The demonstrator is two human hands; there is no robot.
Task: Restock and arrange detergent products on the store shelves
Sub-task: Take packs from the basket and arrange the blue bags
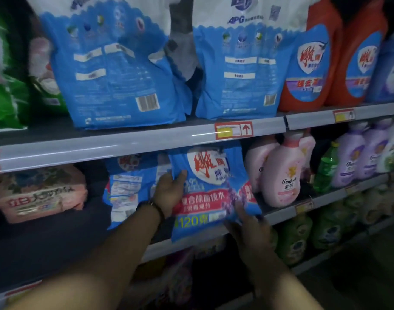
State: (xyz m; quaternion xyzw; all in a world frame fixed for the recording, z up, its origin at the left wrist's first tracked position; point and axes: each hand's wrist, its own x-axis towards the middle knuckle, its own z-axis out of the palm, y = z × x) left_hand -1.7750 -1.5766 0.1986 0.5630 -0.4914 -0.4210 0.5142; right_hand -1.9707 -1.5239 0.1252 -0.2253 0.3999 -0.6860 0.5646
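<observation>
A blue detergent bag (210, 189) with a red and white logo stands at the front of the middle shelf (281, 214), its lower edge hanging over the shelf lip. My left hand (170, 191) grips the bag's left edge, thumb on its front. My right hand (247, 227) holds the bag's lower right corner from below. Another blue bag (129, 189) of the same kind stands just to the left, behind my left wrist.
Two large blue and white bags (115, 70) (238, 70) and orange bottles (307, 68) fill the upper shelf. Pink bottles (283, 173), a green bottle (326, 171) and purple ones (350, 162) stand right of the bag. A pink pack (37, 193) lies at left. Green bottles (294, 238) sit below.
</observation>
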